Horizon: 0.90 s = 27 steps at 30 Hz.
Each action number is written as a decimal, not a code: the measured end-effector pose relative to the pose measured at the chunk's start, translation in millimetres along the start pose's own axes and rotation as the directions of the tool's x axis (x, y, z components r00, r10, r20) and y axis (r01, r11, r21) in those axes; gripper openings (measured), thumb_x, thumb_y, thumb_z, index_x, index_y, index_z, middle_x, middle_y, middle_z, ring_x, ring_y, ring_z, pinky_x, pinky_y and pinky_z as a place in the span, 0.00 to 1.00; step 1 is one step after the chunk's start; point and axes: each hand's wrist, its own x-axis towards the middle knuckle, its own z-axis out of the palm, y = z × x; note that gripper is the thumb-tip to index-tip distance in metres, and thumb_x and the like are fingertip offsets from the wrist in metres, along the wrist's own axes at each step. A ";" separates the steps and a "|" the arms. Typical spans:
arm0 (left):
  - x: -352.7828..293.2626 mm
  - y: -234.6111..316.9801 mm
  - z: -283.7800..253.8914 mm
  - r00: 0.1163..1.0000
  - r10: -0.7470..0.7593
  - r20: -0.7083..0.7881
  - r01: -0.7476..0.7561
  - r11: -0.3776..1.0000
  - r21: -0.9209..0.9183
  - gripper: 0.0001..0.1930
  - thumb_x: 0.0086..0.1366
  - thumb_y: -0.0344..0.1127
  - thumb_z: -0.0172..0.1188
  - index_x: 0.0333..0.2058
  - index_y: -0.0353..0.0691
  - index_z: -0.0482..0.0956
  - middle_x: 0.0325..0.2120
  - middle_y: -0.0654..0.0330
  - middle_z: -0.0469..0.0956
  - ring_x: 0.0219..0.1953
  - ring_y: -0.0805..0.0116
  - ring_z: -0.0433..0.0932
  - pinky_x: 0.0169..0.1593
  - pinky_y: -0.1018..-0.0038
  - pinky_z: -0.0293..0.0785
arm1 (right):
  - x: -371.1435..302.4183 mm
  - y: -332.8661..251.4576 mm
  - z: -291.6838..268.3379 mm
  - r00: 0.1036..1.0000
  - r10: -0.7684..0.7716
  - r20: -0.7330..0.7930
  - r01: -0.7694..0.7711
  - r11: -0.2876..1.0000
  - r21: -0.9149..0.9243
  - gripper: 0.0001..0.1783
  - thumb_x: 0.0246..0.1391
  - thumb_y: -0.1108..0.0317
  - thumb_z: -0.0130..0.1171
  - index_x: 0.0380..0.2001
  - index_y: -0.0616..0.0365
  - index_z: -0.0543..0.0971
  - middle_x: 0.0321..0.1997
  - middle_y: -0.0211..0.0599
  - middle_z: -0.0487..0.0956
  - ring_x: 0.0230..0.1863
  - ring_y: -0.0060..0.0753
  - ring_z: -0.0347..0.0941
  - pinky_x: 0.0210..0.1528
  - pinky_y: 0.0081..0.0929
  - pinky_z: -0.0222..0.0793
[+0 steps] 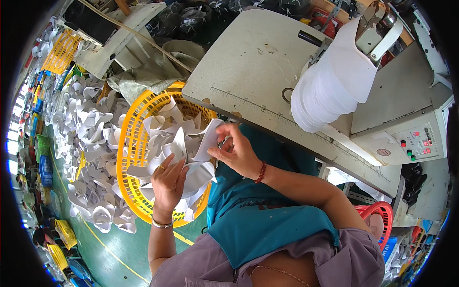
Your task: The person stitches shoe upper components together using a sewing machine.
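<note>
A yellow plastic basket (123,158) filled with curved white sheet pieces stands on my left. Over it, my right hand (239,152) pinches one white curved piece (206,142) between thumb and fingers. Something small, dark and metallic shows among those fingers; I cannot make out what. My left hand (168,184) is lower in the basket, its fingers and thumb closed on the edge of another white piece (200,175). The two pieces lie close together, and their overlap is partly hidden.
A grey machine table (248,57) with a ruler edge lies ahead. A stack of white pieces (330,81) hangs at the machine, beside a control panel (416,143). Loose white pieces (91,124) heap on the floor at left. A red basket (386,215) stands at right.
</note>
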 end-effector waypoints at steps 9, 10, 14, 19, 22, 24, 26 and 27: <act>14.0 5.6 -5.4 1.000 -0.015 -0.013 0.013 0.990 -0.142 0.08 0.53 0.29 0.59 0.32 0.34 0.79 0.27 0.54 0.79 0.31 0.55 0.78 0.37 0.66 0.71 | -10.1 -13.8 -8.9 0.982 0.173 0.075 -0.189 0.911 0.367 0.11 0.50 0.69 0.61 0.34 0.66 0.78 0.17 0.29 0.75 0.20 0.14 0.68 0.22 0.14 0.64; 16.2 6.8 -4.8 1.000 -0.015 -0.013 0.013 0.990 -0.140 0.08 0.53 0.29 0.59 0.32 0.34 0.79 0.27 0.54 0.79 0.31 0.55 0.78 0.37 0.66 0.71 | -14.7 -14.7 -8.3 0.982 0.172 0.076 -0.188 0.910 0.369 0.11 0.50 0.69 0.61 0.34 0.66 0.78 0.17 0.29 0.75 0.20 0.14 0.68 0.22 0.14 0.64; 16.3 19.3 6.7 0.990 -0.132 0.052 0.133 0.991 -0.026 0.10 0.55 0.34 0.57 0.35 0.37 0.79 0.26 0.56 0.80 0.31 0.60 0.77 0.46 0.66 0.63 | -34.2 -24.9 -5.9 0.997 -0.075 -0.012 0.076 0.984 0.163 0.08 0.51 0.69 0.60 0.33 0.63 0.79 0.19 0.28 0.76 0.20 0.12 0.69 0.21 0.15 0.64; 18.4 16.2 12.3 0.918 -0.254 0.306 0.315 0.933 -0.172 0.14 0.50 0.30 0.55 0.38 0.36 0.78 0.28 0.53 0.80 0.32 0.58 0.77 0.48 0.67 0.64 | -43.3 -23.3 -11.7 0.969 -0.247 0.024 0.247 0.969 -0.014 0.09 0.50 0.68 0.61 0.33 0.63 0.79 0.20 0.34 0.78 0.19 0.16 0.70 0.21 0.19 0.66; 18.5 20.9 14.8 0.884 -0.283 0.371 0.396 0.877 -0.272 0.18 0.47 0.29 0.54 0.39 0.35 0.77 0.30 0.51 0.79 0.32 0.57 0.78 0.47 0.67 0.65 | -46.0 -19.3 -13.9 0.979 -0.205 -0.016 0.205 0.978 0.022 0.10 0.50 0.67 0.61 0.33 0.64 0.79 0.20 0.34 0.78 0.20 0.16 0.71 0.21 0.19 0.66; 18.9 25.4 18.0 0.862 -0.309 0.403 0.447 0.837 -0.316 0.20 0.45 0.30 0.54 0.41 0.35 0.77 0.31 0.49 0.79 0.32 0.56 0.78 0.47 0.66 0.66 | -48.8 -18.5 -14.8 0.991 -0.130 -0.042 0.133 0.988 0.075 0.11 0.51 0.66 0.61 0.33 0.64 0.79 0.20 0.34 0.78 0.20 0.16 0.71 0.21 0.18 0.66; 18.4 27.5 25.0 0.861 -0.268 0.433 0.466 0.756 -0.459 0.24 0.45 0.29 0.54 0.46 0.37 0.74 0.35 0.49 0.78 0.36 0.57 0.77 0.48 0.66 0.63 | -53.6 -18.4 -14.4 0.999 -0.039 -0.037 0.044 0.988 0.145 0.12 0.51 0.64 0.61 0.30 0.65 0.80 0.20 0.34 0.78 0.21 0.15 0.71 0.21 0.17 0.66; 15.6 27.4 30.0 0.860 -0.268 0.433 0.466 0.759 -0.456 0.24 0.45 0.29 0.54 0.46 0.37 0.74 0.35 0.49 0.78 0.36 0.57 0.77 0.48 0.66 0.63 | -55.0 -16.5 -14.4 0.998 -0.041 -0.038 0.046 0.988 0.148 0.12 0.51 0.64 0.61 0.30 0.65 0.80 0.20 0.34 0.78 0.21 0.15 0.71 0.21 0.17 0.66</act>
